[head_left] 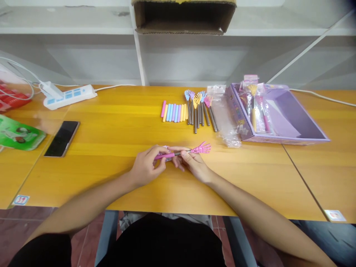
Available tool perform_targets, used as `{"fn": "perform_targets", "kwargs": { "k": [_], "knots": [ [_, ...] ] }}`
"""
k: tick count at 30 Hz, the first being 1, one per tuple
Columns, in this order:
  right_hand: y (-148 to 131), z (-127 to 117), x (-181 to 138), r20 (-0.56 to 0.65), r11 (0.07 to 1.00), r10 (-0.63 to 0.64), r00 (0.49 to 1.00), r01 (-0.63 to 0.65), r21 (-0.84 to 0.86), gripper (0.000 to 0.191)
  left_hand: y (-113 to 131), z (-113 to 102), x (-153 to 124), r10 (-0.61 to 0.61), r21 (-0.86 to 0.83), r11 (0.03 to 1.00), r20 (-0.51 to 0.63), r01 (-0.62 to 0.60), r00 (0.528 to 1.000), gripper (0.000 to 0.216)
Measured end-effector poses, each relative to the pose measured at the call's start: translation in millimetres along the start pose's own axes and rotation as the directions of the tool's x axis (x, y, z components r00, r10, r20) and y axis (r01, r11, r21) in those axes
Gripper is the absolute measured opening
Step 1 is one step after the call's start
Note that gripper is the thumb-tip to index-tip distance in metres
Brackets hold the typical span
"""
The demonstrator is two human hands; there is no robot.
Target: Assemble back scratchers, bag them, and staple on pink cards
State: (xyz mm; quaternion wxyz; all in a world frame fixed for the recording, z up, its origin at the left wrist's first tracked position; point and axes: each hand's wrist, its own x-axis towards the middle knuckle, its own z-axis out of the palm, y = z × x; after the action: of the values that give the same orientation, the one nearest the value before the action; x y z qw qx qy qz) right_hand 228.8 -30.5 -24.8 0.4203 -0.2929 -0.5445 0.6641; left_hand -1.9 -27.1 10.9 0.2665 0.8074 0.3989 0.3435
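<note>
We are holding the pink scratcher (170, 155) crosswise over the near side of the table (125, 133), its long axis running left to right, our left hand (146, 167) pinching its handle (165, 156), our right hand (197, 166) gripping its metal rod (178, 153), nearer the claw (202, 148).

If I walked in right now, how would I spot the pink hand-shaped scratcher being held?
On the wooden table, look to the near side, where the left hand and right hand come together. They hold the pink scratcher crosswise, its claw pointing right. Unlike the bunched scratchers lying farther back, whose metal rods are bare, this one has a pink handle on its rod.
</note>
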Motion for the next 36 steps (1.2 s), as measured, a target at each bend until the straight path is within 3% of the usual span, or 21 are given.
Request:
{"fn": "perform_targets", "kwargs": {
  "k": [7, 11, 14, 16, 17, 19, 22, 24, 27, 30, 33, 36],
  "knots": [
    [1, 2, 0, 0.028, 0.998, -0.022, 0.999, 0.023, -0.052, 0.051, -3, 3, -1, -0.054, -0.072, 0.996, 0.011, 0.054, 0.998, 0.017],
    [-24, -20, 3, 0.067, 0.970, 0.039, 0.997, -0.022, -0.243, 0.048, -22, -2, 13, -0.097, -0.313, 0.936, 0.209, 0.161, 0.973, 0.023],
    [-52, -43, 3, -0.002, 0.911, 0.023, 1.000, -0.022, -0.413, 0.047, -36, -16, 25, -0.117, -0.380, 0.899, 0.274, 0.219, 0.955, 0.032],
    [-69, -53, 1, -0.107, 0.808, -0.109, 0.988, 0.025, -0.589, 0.062, -39, -28, 31, -0.120, -0.350, 0.911, 0.284, 0.220, 0.951, 0.034],
    [-75, -55, 1, -0.141, 0.705, -0.207, 0.968, 0.048, -0.708, 0.072, -38, -34, 32, -0.116, -0.328, 0.919, 0.305, 0.219, 0.945, 0.035],
    [-85, -53, -1, -0.091, 0.384, -0.376, 0.922, 0.066, -0.921, 0.080, -33, -46, 35, -0.105, -0.280, 0.934, 0.372, 0.219, 0.922, 0.036],
    [-90, -43, -5, 0.144, -0.088, -0.367, 0.919, 0.120, -0.989, 0.047, -20, -60, 37, -0.070, -0.227, 0.953, 0.483, 0.202, 0.873, 0.038],
    [-88, -36, -10, 0.249, -0.243, -0.278, 0.928, 0.183, -0.953, 0.029, -10, -65, 34, -0.051, -0.164, 0.974, 0.517, 0.158, 0.854, 0.039],
    [-80, -24, -24, 0.302, -0.313, -0.217, 0.928, 0.227, -0.922, 0.024, 5, -63, 21, -0.049, 0.085, 0.996, 0.476, 0.010, 0.878, 0.034],
    [-71, -11, -40, 0.303, -0.323, -0.223, 0.926, 0.223, -0.920, 0.026, 22, -49, 0, 0.039, 0.328, 0.925, 0.420, -0.192, 0.907, 0.038],
    [-65, 3, -56, 0.315, -0.318, -0.242, 0.918, 0.232, -0.919, 0.032, 38, -27, -19, 0.104, 0.386, 0.872, 0.453, -0.300, 0.886, 0.048],
    [-58, 15, -70, 0.353, -0.294, -0.248, 0.902, 0.278, -0.915, 0.020, 48, -13, -31, 0.080, 0.395, 0.865, 0.502, -0.311, 0.861, 0.031]
  ]
}}
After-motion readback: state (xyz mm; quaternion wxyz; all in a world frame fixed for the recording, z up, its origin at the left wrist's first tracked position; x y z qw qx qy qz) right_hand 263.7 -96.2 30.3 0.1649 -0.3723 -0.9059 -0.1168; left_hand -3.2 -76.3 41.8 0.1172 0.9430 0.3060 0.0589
